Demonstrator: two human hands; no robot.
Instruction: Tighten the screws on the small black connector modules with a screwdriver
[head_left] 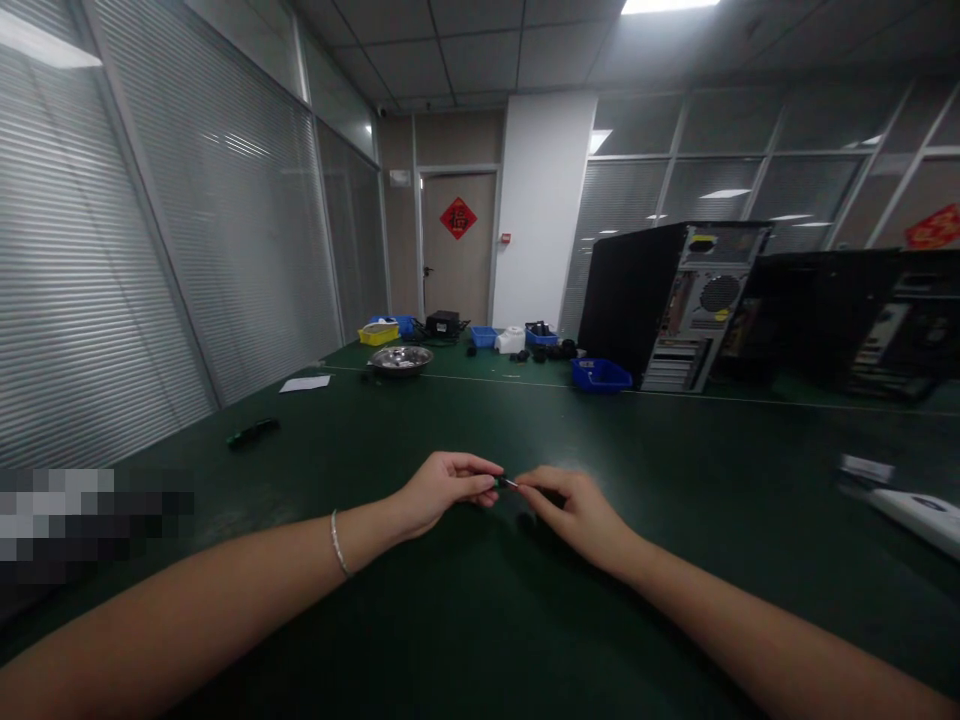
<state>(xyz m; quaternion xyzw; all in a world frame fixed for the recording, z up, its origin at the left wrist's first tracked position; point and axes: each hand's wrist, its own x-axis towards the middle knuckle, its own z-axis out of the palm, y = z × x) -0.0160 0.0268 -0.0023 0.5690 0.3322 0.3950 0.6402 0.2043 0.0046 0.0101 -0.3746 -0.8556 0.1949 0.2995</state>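
Over the dark green table (450, 620), my left hand (448, 492) pinches a small dark part (501, 482) between thumb and fingertips. A bracelet circles that wrist. From the right, my right hand (574, 508) closes thumb and forefinger on a thin, shiny piece (511, 484) that meets the dark part. Both pieces are too small to make out further. The fingertips of the two hands are close together, a little above the tabletop.
A metal bowl (400, 361), yellow tray (379, 334) and blue tray (601, 376) stand at the back. A black computer case (637, 300) rises at back right. Left are white paper (305, 384) and a dark green tool (253, 433); a white device (919, 515) lies right.
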